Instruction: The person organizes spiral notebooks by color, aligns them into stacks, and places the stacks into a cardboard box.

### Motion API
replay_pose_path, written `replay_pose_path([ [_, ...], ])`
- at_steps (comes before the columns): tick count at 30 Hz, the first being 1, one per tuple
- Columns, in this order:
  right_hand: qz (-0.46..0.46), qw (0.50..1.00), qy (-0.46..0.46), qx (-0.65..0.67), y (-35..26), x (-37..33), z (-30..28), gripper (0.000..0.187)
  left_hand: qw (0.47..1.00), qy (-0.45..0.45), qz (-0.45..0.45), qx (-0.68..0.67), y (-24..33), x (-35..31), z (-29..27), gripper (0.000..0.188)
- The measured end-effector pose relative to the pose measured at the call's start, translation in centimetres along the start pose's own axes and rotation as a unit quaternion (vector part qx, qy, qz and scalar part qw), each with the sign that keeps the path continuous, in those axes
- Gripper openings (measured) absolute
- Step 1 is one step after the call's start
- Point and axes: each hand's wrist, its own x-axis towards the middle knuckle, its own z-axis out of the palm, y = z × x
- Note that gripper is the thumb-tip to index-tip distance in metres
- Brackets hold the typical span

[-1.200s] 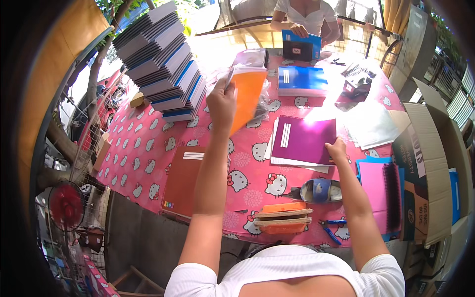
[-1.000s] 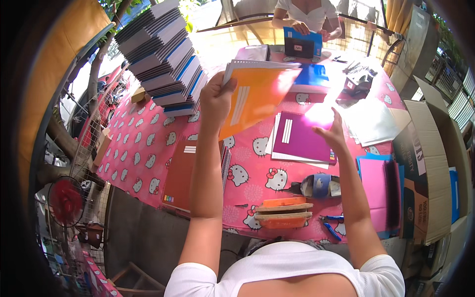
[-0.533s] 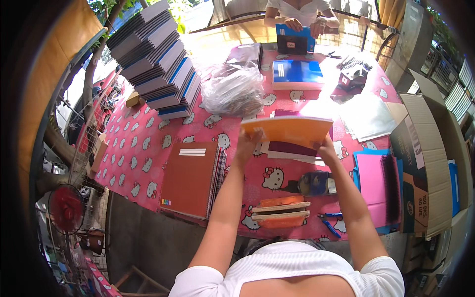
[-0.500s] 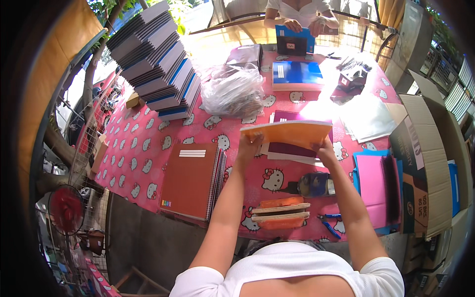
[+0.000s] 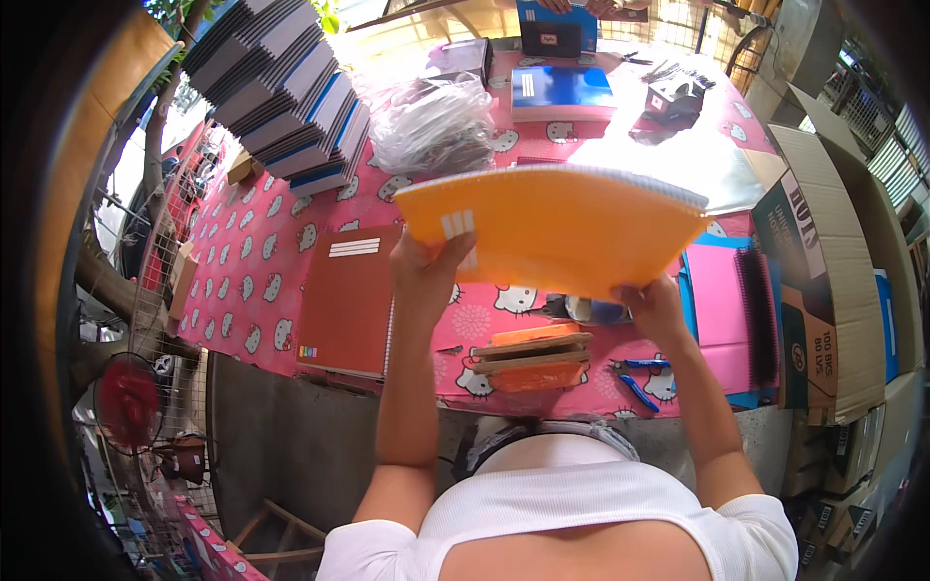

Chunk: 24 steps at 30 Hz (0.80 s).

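Note:
An orange spiral notebook (image 5: 562,232) is held up above the table, its coil edge on the far side and its cover bowed. At its left end my left hand (image 5: 426,266) grips it, thumb on the cover beside white label lines. My right hand (image 5: 654,305) pinches its near right edge. Below the notebook lie orange-faced wooden blocks (image 5: 533,358) and blue-handled pliers (image 5: 639,380). To the left rests a stack of brown spiral notebooks (image 5: 349,305). Pink sheets with a black coil (image 5: 722,310) lie to the right. The notebook mostly hides what is under it.
A tall leaning stack of notebooks (image 5: 281,97) stands far left, beside a clear plastic bag heap (image 5: 436,126). Blue notebooks (image 5: 557,92) lie farther back. A cardboard box (image 5: 823,290) borders the right edge. Another person's hands (image 5: 581,8) hold a blue notebook across the table.
The orange notebook has come nearer and tilted so its cover shows broadly. Both hands moved with it, and the whole view has shifted.

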Motion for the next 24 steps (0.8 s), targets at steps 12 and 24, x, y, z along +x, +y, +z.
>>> replay_pose_path([
  [12, -0.134, 0.99, -0.034, -0.012, 0.9, -6.4, 0.9, 0.02, 0.999, 0.018, -0.035, -0.008, 1.0, -10.4, -4.1, 0.022],
  [24, -0.016, 0.988, -0.09, 0.125, 6.8, -9.1, 4.8, 0.031, 0.839, -0.029, 0.219, 0.497, 6.1, -14.3, 7.0, 0.075],
])
